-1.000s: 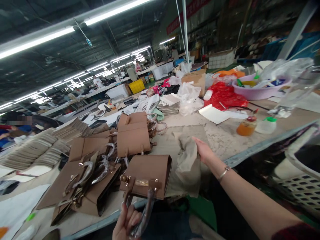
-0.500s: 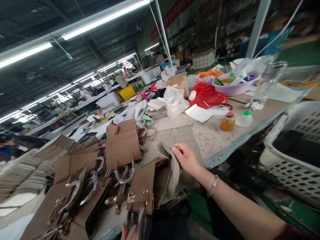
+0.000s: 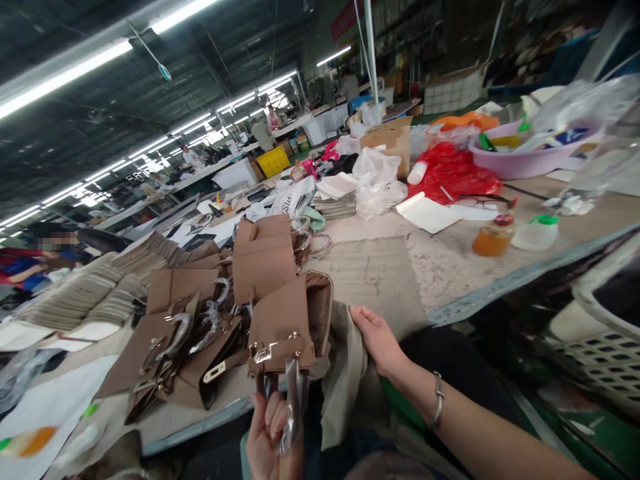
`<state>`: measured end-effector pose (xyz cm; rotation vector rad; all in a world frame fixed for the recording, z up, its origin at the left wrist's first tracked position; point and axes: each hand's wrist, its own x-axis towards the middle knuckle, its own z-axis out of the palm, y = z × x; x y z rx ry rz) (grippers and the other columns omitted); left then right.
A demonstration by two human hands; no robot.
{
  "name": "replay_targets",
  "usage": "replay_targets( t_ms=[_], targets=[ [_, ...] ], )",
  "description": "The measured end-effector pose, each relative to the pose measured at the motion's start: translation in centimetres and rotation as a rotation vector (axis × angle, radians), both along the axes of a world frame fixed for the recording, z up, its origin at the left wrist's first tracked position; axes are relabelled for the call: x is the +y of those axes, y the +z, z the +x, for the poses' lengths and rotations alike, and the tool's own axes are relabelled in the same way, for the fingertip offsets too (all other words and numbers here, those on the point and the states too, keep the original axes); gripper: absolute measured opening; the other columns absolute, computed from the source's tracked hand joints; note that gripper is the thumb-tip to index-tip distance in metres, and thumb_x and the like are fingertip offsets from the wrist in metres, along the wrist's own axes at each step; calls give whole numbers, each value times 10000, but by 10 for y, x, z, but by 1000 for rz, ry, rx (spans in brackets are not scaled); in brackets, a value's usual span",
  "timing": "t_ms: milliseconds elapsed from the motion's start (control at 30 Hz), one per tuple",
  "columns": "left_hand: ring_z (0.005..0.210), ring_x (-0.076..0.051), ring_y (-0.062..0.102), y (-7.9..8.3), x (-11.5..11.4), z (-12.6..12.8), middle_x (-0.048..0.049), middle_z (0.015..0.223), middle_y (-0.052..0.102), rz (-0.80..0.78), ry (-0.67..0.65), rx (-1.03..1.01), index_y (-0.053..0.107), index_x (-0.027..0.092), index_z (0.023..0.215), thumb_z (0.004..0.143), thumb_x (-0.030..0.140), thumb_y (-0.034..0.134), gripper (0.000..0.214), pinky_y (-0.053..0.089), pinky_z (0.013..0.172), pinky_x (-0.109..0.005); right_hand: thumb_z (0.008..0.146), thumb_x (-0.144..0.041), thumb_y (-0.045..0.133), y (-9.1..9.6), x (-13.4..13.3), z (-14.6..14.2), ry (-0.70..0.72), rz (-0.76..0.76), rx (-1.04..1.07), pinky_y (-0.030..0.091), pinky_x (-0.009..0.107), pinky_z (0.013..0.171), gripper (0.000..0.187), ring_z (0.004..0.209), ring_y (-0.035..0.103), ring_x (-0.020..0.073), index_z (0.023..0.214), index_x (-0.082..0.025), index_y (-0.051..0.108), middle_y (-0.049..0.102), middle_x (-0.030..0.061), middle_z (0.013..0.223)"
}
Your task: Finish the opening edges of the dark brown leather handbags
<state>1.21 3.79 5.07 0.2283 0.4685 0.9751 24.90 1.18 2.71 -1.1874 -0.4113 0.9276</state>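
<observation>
My left hand [image 3: 270,427] is closed around the plastic-wrapped handle of a brown handbag [image 3: 277,310] at the table's front edge. The bag lies tipped over, its handle towards me and its lined opening facing right. Metal clasp fittings show on its front, and a loose strap sticks out to the left. My right hand [image 3: 377,340] pinches the edge of a grey-tan cloth [image 3: 345,380] beside the bag's opening. The cloth hangs in folds over the table edge. Whether it is joined to the bag is hidden.
Several more brown handbags [image 3: 183,287] lie to the left, before stacked panels [image 3: 85,293]. To the right are an orange jar [image 3: 493,240], a green-capped bottle [image 3: 536,233], glasses [image 3: 487,199], a red bag [image 3: 460,173] and a lilac basin [image 3: 530,160]. A white basket [image 3: 600,333] stands beside the table.
The handbag has shifted up relative to my hands, and more of my left hand shows. My right hand has drawn the cloth down towards me over the table edge. The view has turned left.
</observation>
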Motion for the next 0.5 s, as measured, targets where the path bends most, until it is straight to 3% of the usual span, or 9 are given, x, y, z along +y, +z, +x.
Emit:
replay_targets(
  t_ms=[167,333,500],
  targets=[
    [390,-34,350,2,-13,16,86,468,352,-175,110,-77,323,185,578,867,172,572,382,384,415,-112,685,-605,631,16,2,-1,-18,-3,155,432,261,590,430,585,505,139,783,-200,525,571,-27,644],
    [357,-48,299,6,-26,25,79,441,276,-338,180,-26,321,182,574,923,313,480,405,328,364,-159,664,-608,662,23,-4,-14,55,-5,153,376,244,538,443,536,443,117,727,-192,523,515,-45,588],
    [352,-56,286,14,-27,28,67,431,286,-316,255,30,305,183,542,929,329,453,439,322,358,-178,651,-568,704,26,-22,-46,154,33,103,317,227,528,443,540,363,93,628,-181,492,452,-57,562]
  ],
)
